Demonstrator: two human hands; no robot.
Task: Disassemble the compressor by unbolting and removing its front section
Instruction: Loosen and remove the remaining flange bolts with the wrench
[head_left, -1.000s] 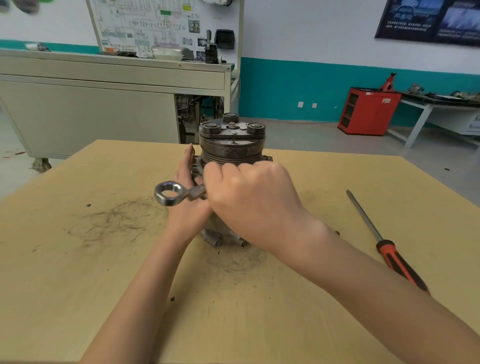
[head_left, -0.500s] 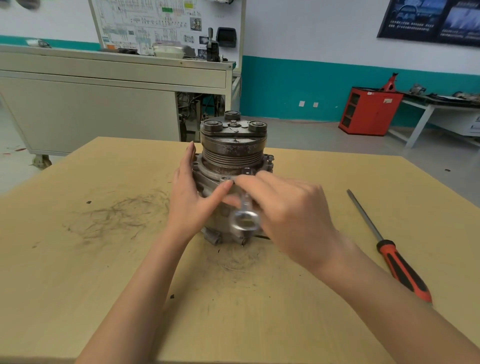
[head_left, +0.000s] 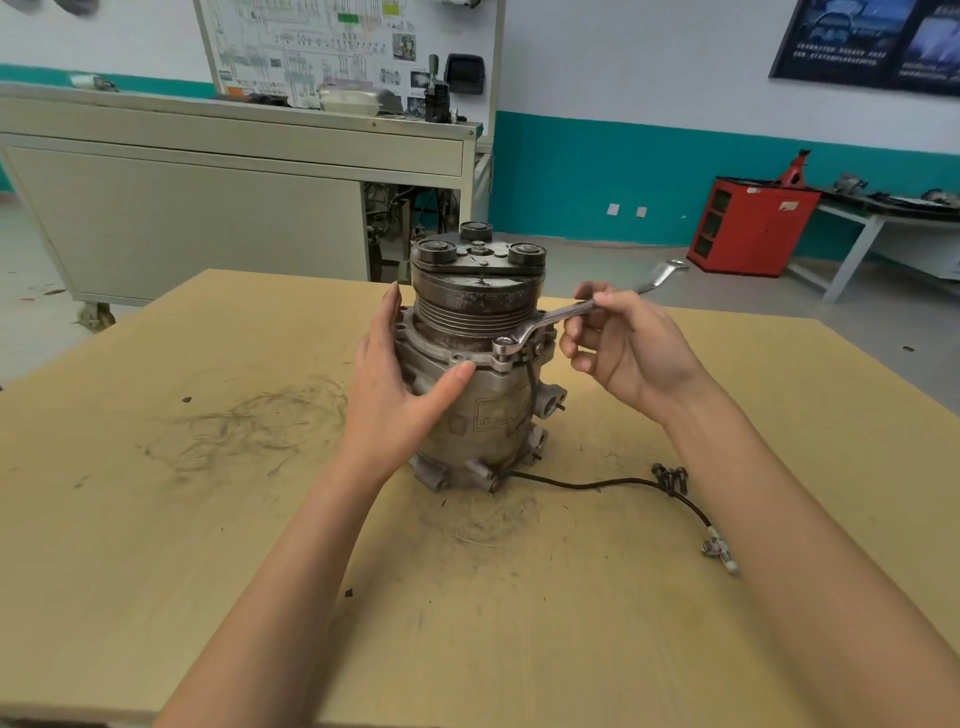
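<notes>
Grey metal compressor (head_left: 485, 415): stands on end near the middle of the scuffed wooden table (head_left: 208, 545), its cast housing dull and stained, with lugs round the foot and a port boss sticking out on the right.
Dark pulley (head_left: 470, 312): rings the upper part with ribbed grooves, under a clutch plate (head_left: 480, 257) that carries three round studs.
Pale flange (head_left: 441, 353): runs round the housing just under the pulley, with bolt holes along its rim.
Steel wrench (head_left: 553, 318): its ring end sits down over a bolt (head_left: 505, 343) at the front right of the flange. The shank slopes up and to the right.
Person's left hand (head_left: 387, 400): palm flat against the left side of the housing, fingers straight and reaching up beside the pulley, thumb stretched across the front just below the flange. It braces rather than grips.
Person's right hand (head_left: 631, 348): to the right of the compressor, palm turned toward the camera, pinching the wrench shank between thumb and fingertips, with the lower fingers loosely curled.
Black wire (head_left: 597, 486): trails from the foot of the housing across the table to a small pale connector (head_left: 719, 553).
Hard to make out: the bolt head is covered by the ring. The wrench's far end beyond the fingers is blurred. A small dark cluster (head_left: 671, 475) lies beside the wire, but what it is cannot be told. The housing's left side is hidden behind the left palm.
</notes>
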